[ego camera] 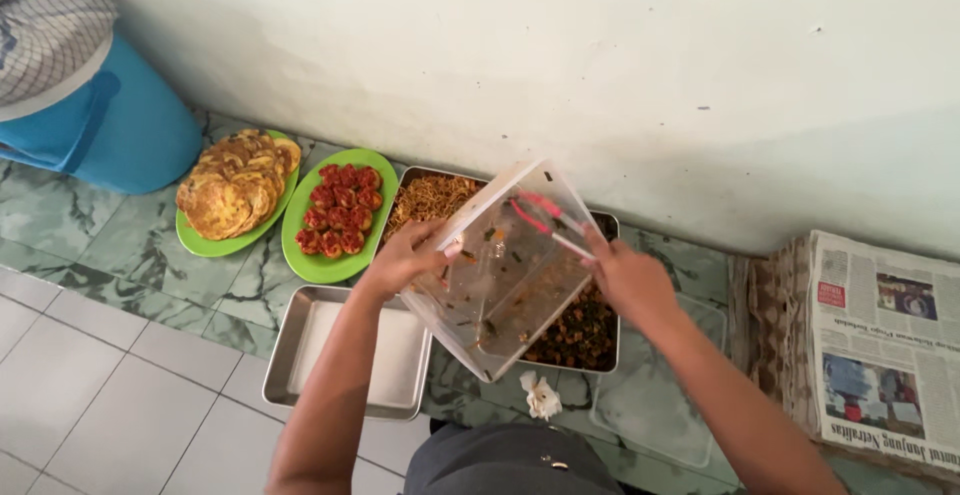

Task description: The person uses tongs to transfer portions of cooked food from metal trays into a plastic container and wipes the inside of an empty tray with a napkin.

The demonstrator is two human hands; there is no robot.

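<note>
Tiled floor (90, 375), left hand (405, 255) gripping tilted clear tub (500, 275), right hand (625, 280) pinching red tongs (548, 220).

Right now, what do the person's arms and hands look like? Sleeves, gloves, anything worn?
Both forearms are bare with no sleeve in view. The left hand and right hand wear no gloves. No watch, ring or bracelet shows on either wrist or on the fingers that can be seen. The upper arms are out of frame, so any short sleeve cannot be told.
</note>
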